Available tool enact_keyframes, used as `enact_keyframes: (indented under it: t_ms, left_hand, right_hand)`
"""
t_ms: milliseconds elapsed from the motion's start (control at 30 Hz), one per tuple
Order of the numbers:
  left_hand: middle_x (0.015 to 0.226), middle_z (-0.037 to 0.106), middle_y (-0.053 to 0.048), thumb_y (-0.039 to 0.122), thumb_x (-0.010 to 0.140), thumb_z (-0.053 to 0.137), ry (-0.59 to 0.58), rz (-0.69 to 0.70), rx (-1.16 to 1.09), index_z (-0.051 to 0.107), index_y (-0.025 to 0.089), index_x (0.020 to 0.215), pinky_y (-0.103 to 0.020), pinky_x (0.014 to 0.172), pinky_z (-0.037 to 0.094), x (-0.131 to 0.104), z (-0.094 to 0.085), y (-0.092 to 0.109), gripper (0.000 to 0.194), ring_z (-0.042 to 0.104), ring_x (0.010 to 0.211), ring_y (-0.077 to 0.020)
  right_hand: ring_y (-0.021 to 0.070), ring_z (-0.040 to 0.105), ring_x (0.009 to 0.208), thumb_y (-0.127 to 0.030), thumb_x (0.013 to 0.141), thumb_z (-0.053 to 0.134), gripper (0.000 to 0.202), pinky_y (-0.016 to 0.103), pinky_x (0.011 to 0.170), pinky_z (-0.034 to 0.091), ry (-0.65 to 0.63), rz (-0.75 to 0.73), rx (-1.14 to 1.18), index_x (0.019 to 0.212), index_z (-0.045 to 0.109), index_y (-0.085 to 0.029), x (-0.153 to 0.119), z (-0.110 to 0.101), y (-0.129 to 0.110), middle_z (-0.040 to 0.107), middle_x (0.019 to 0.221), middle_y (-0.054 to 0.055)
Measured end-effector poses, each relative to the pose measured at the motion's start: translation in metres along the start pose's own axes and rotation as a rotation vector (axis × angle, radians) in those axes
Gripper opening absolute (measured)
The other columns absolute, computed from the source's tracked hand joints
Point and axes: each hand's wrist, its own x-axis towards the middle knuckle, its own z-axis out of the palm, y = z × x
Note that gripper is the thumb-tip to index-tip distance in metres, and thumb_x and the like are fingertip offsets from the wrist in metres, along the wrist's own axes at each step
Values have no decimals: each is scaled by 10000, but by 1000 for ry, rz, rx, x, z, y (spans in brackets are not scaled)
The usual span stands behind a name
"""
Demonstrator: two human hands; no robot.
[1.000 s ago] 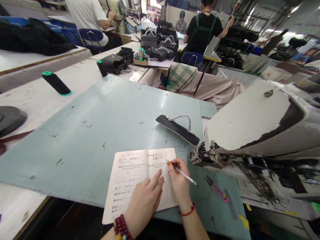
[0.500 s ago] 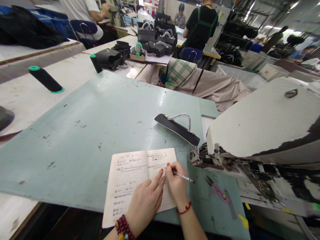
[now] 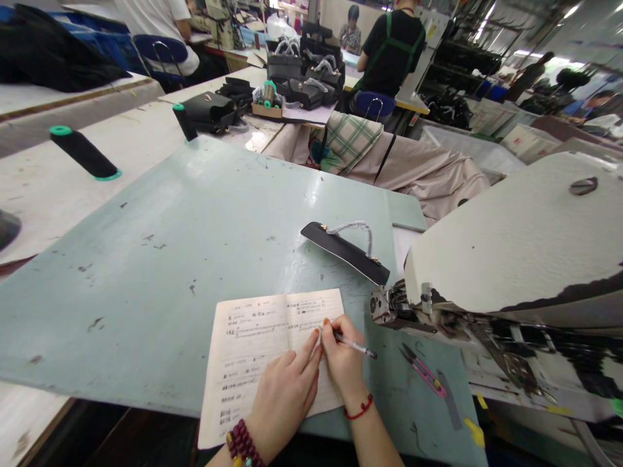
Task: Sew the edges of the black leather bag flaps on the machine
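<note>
An open notebook point(image 3: 243, 363) with handwritten lines lies at the front edge of the pale green table point(image 3: 219, 240). My right hand point(image 3: 344, 357) is closed round a pen point(image 3: 357, 347), its tip side at the right page. Flat on the notebook rests my left hand point(image 3: 287, 389), fingers stretched toward the pen and nothing held. Beyond the notebook lies a black leather piece point(image 3: 343, 251) with a plastic-wrapped handle point(image 3: 357, 225). Pink thread snips point(image 3: 424, 371) are to the right of my right hand, beside a grey metal strip point(image 3: 450, 400).
A sewing machine point(image 3: 506, 240) fills the right side. Black thread cones point(image 3: 84, 154) stand at the left and far left edge of the green top. Black bags point(image 3: 209, 111) sit on a farther table. Several people are in the background, one in a green-strapped apron point(image 3: 393, 48).
The right hand and pen have shifted very slightly left on the page. The left hand has barely moved. The view has turned a little, and a background person's arm is lower.
</note>
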Motion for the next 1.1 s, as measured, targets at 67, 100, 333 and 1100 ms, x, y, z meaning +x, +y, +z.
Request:
enact_keyframes:
  t_ms: [67, 100, 333, 1100]
  left_hand:
    - [1509, 452, -94, 146, 930, 465, 0, 2, -1, 489, 143, 1411, -387, 694, 621, 1, -1, 0, 481, 653, 828, -209]
    - [1509, 451, -94, 145, 927, 471, -2, 0, 0, 494, 144, 1407, -389, 690, 622, 1, -2, 0, 481, 654, 822, -208]
    - [1508, 456, -79, 140, 909, 499, 2, -2, -9, 506, 149, 1398, -396, 664, 627, 1, -4, 1, 489, 653, 798, -204]
    - [1506, 458, -80, 143, 916, 480, 2, -6, -15, 520, 164, 1386, -386, 670, 624, 0, -3, 1, 473, 662, 801, -202]
  right_hand:
    - [120, 464, 561, -290, 962, 518, 315, 237, 563, 353, -1, 3, 1, 663, 479, -196, 0, 0, 0, 508, 602, -33]
    - [120, 463, 561, -290, 961, 519, 315, 237, 562, 352, 0, 3, -2, 663, 479, -196, 0, 0, 0, 507, 602, -34]
    - [120, 481, 574, -286, 958, 525, 300, 238, 578, 354, 0, 15, -15, 676, 496, -192, -1, 0, -1, 519, 611, -35]
    - [125, 484, 572, -298, 963, 517, 305, 244, 575, 363, 5, 6, -25, 677, 491, -197, -1, 1, 0, 523, 613, -31]
